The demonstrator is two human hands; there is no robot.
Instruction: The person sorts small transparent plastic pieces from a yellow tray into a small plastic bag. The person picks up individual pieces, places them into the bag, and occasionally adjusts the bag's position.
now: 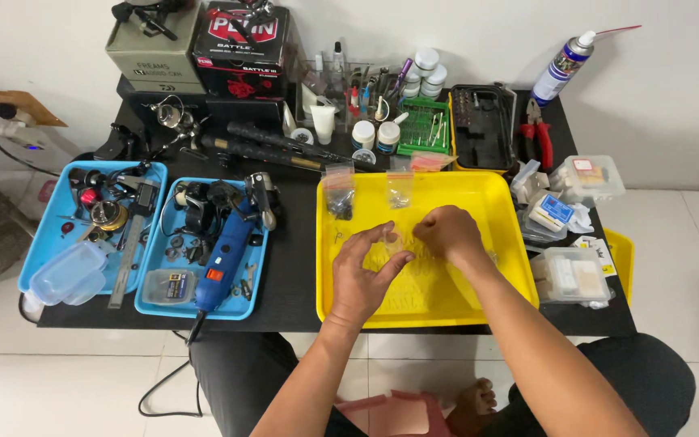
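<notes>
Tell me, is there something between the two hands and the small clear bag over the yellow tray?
Nothing visible is in the way. The left hand and the right hand both already touch the small clear bag, above the yellow tray. Two other small bags lie apart at the tray's far edge.

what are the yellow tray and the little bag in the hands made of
The big yellow rectangular tray looks like moulded plastic: even colour, rounded rim, soft sheen. The small clear bag, pinched between the left hand and the right hand, seems to be thin glossy plastic film, since the tray shows through it; its contents are too small to tell.
</notes>
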